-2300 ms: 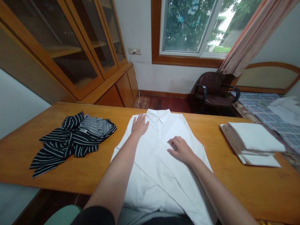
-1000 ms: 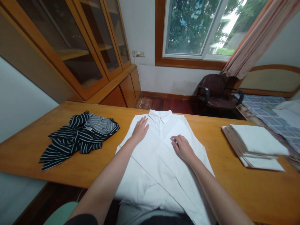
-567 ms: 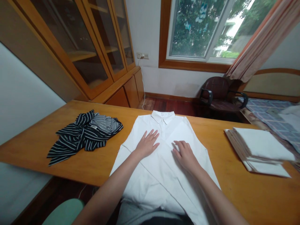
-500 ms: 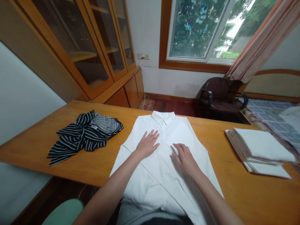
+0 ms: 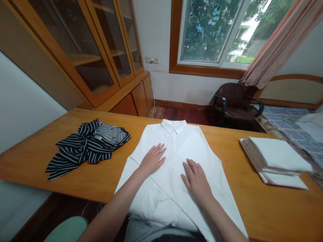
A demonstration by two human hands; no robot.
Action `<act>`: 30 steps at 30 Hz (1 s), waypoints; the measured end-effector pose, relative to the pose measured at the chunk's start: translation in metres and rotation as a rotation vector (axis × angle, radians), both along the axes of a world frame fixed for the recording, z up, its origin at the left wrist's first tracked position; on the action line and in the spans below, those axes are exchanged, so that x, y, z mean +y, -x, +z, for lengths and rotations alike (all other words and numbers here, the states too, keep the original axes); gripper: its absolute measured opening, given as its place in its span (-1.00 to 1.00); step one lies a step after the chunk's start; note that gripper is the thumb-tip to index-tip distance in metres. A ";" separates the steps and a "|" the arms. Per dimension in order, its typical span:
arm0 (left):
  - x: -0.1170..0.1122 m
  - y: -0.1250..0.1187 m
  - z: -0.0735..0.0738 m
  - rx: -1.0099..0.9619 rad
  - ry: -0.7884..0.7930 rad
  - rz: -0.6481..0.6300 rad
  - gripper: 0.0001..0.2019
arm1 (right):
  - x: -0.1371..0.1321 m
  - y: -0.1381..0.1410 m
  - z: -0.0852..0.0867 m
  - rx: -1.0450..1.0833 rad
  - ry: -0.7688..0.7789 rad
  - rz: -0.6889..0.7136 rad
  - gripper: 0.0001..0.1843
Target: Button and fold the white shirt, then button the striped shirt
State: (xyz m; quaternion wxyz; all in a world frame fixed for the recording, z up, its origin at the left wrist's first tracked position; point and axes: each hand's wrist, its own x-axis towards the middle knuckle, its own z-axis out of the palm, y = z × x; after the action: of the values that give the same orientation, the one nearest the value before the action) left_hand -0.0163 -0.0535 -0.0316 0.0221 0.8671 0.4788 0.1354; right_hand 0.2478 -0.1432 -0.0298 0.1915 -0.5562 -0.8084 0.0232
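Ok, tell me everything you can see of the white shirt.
The white shirt, apparently woven cloth, lies spread and lightly creased on the wooden table, its pointed collar toward the far edge. A placket runs below; a long diagonal line crosses the body. The left hand rests on it; whether the right hand touches is unclear.

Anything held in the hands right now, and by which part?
Nothing held. The left hand lies open, palm down, on the white shirt; the right hand is over its front, gripping nothing visible; contact there is unclear.
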 end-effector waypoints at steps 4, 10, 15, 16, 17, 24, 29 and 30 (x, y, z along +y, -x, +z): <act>-0.007 0.018 0.004 -0.093 -0.005 0.007 -0.61 | 0.000 0.000 0.002 0.016 0.011 -0.006 -0.53; 0.004 0.038 0.011 -0.144 -0.038 0.157 -0.66 | 0.001 0.000 0.007 0.043 0.019 -0.005 -0.53; 0.024 0.039 0.009 -0.128 -0.054 0.215 -0.74 | 0.001 -0.001 0.008 0.040 0.022 -0.002 -0.54; 0.028 0.038 0.008 -0.143 -0.049 0.207 -0.76 | 0.001 -0.001 0.008 0.036 0.026 -0.004 -0.54; 0.031 0.038 0.007 -0.162 -0.040 0.203 -0.78 | 0.001 -0.001 0.008 0.033 0.030 -0.005 -0.54; 0.048 0.032 0.007 -0.214 0.054 0.293 -0.90 | 0.002 -0.003 0.006 0.030 0.031 -0.004 -0.54; 0.053 0.029 0.008 -0.160 0.056 0.337 -0.86 | 0.002 -0.003 0.005 0.017 0.037 -0.007 -0.54; 0.054 0.029 0.008 -0.143 0.051 0.333 -0.86 | 0.002 -0.003 0.005 0.012 0.037 -0.007 -0.54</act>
State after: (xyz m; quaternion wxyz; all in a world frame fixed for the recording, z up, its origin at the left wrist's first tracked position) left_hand -0.0451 0.0002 -0.0240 0.0553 0.7630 0.6164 0.1865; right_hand 0.2507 -0.1411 -0.0244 0.1859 -0.5622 -0.8048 0.0409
